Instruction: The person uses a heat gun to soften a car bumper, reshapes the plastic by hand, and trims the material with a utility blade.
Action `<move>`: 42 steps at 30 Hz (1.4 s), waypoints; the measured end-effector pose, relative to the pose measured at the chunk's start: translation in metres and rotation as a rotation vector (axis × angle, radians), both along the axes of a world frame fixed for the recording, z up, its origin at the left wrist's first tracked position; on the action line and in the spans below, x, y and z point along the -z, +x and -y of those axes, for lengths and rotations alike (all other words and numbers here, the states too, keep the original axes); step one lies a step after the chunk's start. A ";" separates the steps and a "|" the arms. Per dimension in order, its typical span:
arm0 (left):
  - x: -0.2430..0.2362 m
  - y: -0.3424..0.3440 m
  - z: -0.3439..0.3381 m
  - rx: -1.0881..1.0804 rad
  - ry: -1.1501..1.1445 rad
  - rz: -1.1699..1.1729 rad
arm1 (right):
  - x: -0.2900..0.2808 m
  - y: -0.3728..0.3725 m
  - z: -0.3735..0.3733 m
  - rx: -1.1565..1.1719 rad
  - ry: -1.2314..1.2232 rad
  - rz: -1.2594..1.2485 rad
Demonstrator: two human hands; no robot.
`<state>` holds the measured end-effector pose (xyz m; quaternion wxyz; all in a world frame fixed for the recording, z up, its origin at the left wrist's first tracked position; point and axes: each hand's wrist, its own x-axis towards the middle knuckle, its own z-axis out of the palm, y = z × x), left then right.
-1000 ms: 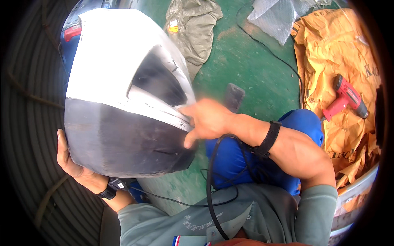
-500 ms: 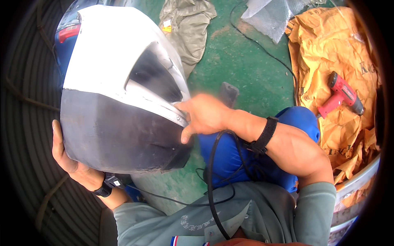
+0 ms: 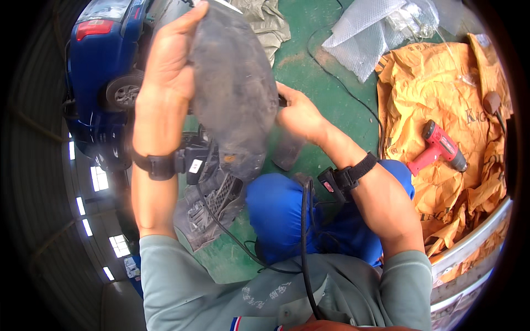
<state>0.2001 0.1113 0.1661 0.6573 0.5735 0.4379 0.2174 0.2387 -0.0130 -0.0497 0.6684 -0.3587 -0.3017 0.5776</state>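
A car bumper point(image 3: 234, 83), mostly black plastic with a white strip at its upper rim, is raised before me, partly blurred. My left hand point(image 3: 172, 60) grips its upper left edge, fingers partly hidden behind it. At its right edge, my right hand point(image 3: 301, 115) is closed on the bumper, and some fingertips are out of sight. A small dark piece shows beside those fingers; its kind is unclear. Below the bumper lies a dark slatted plastic part point(image 3: 212, 207) with mesh, on the green floor. A dark flat object point(image 3: 288, 151) sits near my knee.
A heat gun point(image 3: 440, 148) with a red body lies on crumpled orange wrapping paper point(image 3: 422, 83) at right. Bubble wrap point(image 3: 364, 33) and grey cloth point(image 3: 269, 25) are at the top. A thin cable point(image 3: 353, 83) crosses the floor. A blue car point(image 3: 102, 60) stands upper left.
The bumper has turned and tilted up, so its black side faces me and most of the white is out of view. My left hand has risen to its upper edge; my right hand has shifted right.
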 end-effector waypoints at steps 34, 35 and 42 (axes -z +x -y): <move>0.238 0.011 0.011 0.575 -0.220 0.049 | -0.001 0.116 0.107 0.341 -0.679 0.976; 0.244 -0.005 -0.019 0.411 -0.157 0.020 | 0.001 0.112 0.103 0.340 -0.685 0.978; 0.351 -0.083 -0.120 0.194 0.192 -0.284 | 0.000 0.104 0.093 0.371 -0.778 1.024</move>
